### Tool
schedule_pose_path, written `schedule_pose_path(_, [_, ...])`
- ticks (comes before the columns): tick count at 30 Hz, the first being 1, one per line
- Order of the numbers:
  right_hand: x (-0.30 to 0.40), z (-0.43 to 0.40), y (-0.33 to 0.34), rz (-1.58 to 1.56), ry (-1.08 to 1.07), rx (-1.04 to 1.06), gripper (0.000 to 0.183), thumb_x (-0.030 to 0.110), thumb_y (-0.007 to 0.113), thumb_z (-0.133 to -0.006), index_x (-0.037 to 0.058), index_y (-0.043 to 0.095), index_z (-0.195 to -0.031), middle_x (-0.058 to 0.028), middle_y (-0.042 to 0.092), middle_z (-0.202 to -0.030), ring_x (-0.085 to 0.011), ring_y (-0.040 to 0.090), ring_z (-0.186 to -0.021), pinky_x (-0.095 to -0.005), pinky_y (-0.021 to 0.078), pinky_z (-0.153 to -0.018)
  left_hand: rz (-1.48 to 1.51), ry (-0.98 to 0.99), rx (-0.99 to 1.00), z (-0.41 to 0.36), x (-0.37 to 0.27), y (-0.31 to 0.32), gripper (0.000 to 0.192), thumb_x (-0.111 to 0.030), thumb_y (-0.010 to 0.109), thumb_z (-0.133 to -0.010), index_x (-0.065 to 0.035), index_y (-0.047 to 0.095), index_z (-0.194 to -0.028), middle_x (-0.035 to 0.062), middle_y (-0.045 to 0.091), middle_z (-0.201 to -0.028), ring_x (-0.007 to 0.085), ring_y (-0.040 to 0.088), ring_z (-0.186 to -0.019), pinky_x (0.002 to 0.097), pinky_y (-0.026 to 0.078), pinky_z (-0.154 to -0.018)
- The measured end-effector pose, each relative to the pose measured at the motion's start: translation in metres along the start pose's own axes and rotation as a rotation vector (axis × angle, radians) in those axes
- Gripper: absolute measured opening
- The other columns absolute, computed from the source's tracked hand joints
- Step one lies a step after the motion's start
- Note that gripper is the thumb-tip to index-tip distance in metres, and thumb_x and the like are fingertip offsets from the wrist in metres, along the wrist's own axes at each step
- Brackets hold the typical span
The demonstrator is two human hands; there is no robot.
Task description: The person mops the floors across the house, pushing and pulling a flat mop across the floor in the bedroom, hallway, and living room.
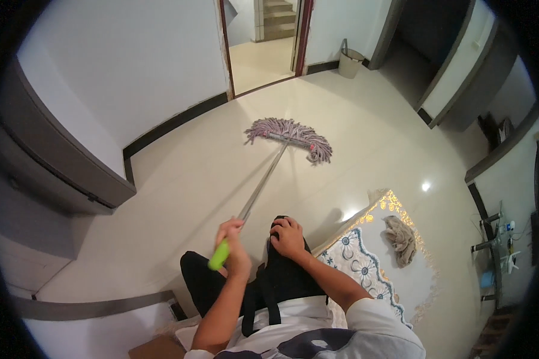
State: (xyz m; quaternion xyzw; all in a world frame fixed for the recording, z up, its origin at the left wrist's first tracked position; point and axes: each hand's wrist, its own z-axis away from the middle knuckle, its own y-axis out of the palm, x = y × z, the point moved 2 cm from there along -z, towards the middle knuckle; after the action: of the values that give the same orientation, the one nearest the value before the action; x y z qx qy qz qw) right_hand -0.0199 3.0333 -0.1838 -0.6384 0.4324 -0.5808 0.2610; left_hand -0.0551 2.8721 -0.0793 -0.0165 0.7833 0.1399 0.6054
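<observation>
My left hand (234,249) is wrapped around the upper end of a mop's metal pole (264,181), just above its green end grip (219,255). The pole slants forward to a wide, flat mop head (292,132) with purple-grey yarn strands, which lies spread on the floor. My right hand (288,237) rests over my right knee and holds no object. Both knees are bent in black trousers (292,278), as if seated. Beside my right leg is a patterned cloth cover (364,269), with a crumpled grey-brown rag (400,242) on its pale part.
Glossy cream tiles (197,179) form the floor. Ahead, an open doorway (265,67) shows stairs beyond. A bin (350,63) stands by the far wall. A dark doorway (424,49) is at right, a grey cabinet (58,148) at left, and a glass shelf with small items (507,242) at far right.
</observation>
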Motion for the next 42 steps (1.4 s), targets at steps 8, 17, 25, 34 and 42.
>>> schedule_pose_path(8, [-0.002, 0.008, -0.003, 0.001, -0.011, 0.006, 0.015, 0.017, 0.063, -0.07, 0.0139, 0.066, -0.084, -0.0013, 0.056, -0.112, -0.0292, 0.042, -0.116, -0.0459, 0.0346, -0.095, 0.024, -0.158, 0.094, -0.006, 0.017, -0.041, 0.018, -0.016, 0.053, -0.088, 0.0001, 0.061, -0.092, 0.0084, 0.061, -0.098, 0.0167, 0.055, -0.095, 0.03, 0.041, -0.089])
schedule_pose_path(17, [-0.006, 0.01, -0.003, -0.048, -0.018, -0.015, 0.014, 0.016, 0.063, -0.069, 0.0142, 0.066, -0.083, -0.0021, 0.056, -0.114, -0.0298, 0.041, -0.118, -0.0461, 0.0336, -0.096, 0.182, -0.022, -0.068, 0.014, -0.065, -0.237, 0.028, -0.028, 0.049, -0.092, -0.0055, 0.053, -0.075, 0.0095, 0.055, -0.078, 0.0227, 0.052, -0.08, 0.0403, 0.041, -0.085])
schedule_pose_path(25, [0.001, 0.003, 0.003, -0.034, -0.029, -0.004, 0.014, 0.017, 0.064, -0.068, 0.015, 0.065, -0.082, -0.0013, 0.056, -0.112, -0.0286, 0.042, -0.116, -0.0459, 0.0352, -0.093, 0.264, 0.11, -0.42, -0.048, -0.19, -0.329, 0.039, -0.03, 0.039, -0.096, -0.0142, 0.034, -0.061, 0.0006, 0.03, -0.048, 0.0138, 0.031, -0.05, 0.0305, 0.035, -0.065])
schedule_pose_path(34, [0.009, -0.002, 0.002, -0.007, -0.042, -0.017, 0.013, 0.016, 0.063, -0.069, 0.015, 0.065, -0.081, -0.0014, 0.056, -0.11, -0.0287, 0.042, -0.115, -0.0458, 0.034, -0.092, 0.369, 0.173, -0.441, -0.098, -0.168, -0.249, 0.037, -0.022, 0.041, -0.095, -0.016, 0.026, -0.062, -0.0022, 0.021, -0.049, 0.0097, 0.019, -0.047, 0.0265, 0.028, -0.058])
schedule_pose_path(42, [0.012, 0.004, 0.002, 0.063, -0.077, -0.036, 0.014, 0.017, 0.063, -0.069, 0.015, 0.066, -0.082, -0.0013, 0.055, -0.111, -0.0279, 0.042, -0.115, -0.0457, 0.0341, -0.09, 0.342, 0.134, -0.161, -0.033, -0.082, -0.103, 0.033, -0.024, 0.043, -0.093, -0.0117, 0.032, -0.064, 0.0026, 0.036, -0.056, 0.0142, 0.033, -0.055, 0.0291, 0.032, -0.057])
